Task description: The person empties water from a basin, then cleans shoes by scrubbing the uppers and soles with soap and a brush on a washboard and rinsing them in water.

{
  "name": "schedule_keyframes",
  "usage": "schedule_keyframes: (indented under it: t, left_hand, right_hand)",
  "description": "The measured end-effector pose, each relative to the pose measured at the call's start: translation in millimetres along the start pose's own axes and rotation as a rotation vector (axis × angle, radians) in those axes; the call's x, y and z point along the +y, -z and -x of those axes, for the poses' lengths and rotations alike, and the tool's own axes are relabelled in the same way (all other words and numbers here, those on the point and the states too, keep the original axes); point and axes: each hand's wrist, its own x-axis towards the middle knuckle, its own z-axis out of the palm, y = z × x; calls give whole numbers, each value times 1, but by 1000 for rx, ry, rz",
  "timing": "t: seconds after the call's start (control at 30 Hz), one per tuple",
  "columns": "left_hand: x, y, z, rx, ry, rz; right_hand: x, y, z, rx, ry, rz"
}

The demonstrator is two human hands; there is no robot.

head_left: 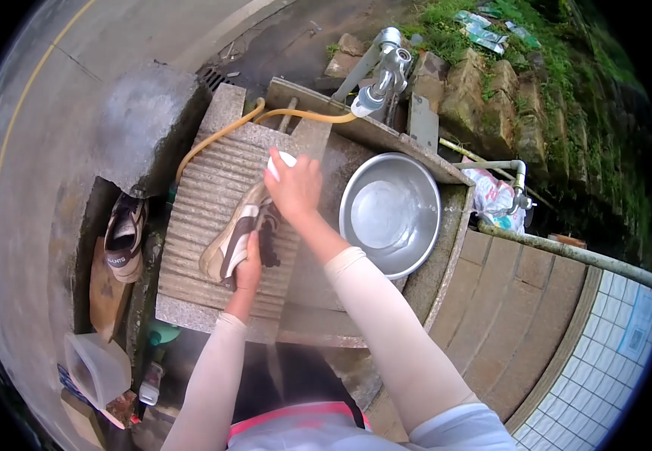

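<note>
A white-and-brown sneaker (224,249) lies tilted on the ridged stone washboard (183,274), its dark laces hanging to the right. My left hand (248,264) is closed round the heel end of the sneaker's near side. Over the far end of the shoe, my right hand (297,186) is closed on a small white rounded object (284,160); the fingers cover much of it, so I cannot tell its kind. To the right, a round metal basin (386,214) stands in the stone trough, with some liquid seemingly in its bottom.
A second sneaker (125,239) sits on a ledge at the left. From the metal tap (388,71), an orange hose (221,137) runs across the washboard's top. Another tap (520,201) and a plastic bag (491,192) are at the right. A clear plastic container (99,368) stands lower left.
</note>
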Motion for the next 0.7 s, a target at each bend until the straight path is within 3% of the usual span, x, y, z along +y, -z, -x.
schedule_keyframes:
  t: [0.03,0.07,0.13,0.23,0.27,0.3,0.37,0.43,0.5,0.57,0.67,0.7]
  left_hand:
    - [-4,-3,1,60,-46,40]
    - [-4,4,1,-103,21,-72]
    - [-23,3,0,-205,105,-15]
    - [-42,11,-5,-249,217,141]
    - [-39,19,-10,-255,235,174]
    - [35,28,-19,-249,227,256]
    - [65,38,-60,-532,318,234]
    - [100,49,-95,-788,405,-51]
    - [130,47,-106,-701,348,-129]
    - [107,32,-131,-525,283,-357]
    - [92,6,-129,-302,-7,-817]
    - [98,0,-124,-325,-31,-937]
  right_hand:
    - [-15,6,8,-50,91,5]
    - [-32,16,16,-83,185,14]
    - [-71,22,55,-167,450,-47]
    - [-68,12,52,-177,506,-64]
    - [-50,11,32,-204,322,-132]
    - [-36,12,15,-200,259,-110]
    - [-16,21,-7,-298,100,-90]
    - [18,28,-20,-410,-42,-240]
    - [42,10,-13,-426,-125,-493]
    - [42,0,3,-434,-221,-735]
    - [34,-2,31,-300,-170,-647]
    - [41,-11,38,-250,-109,-628]
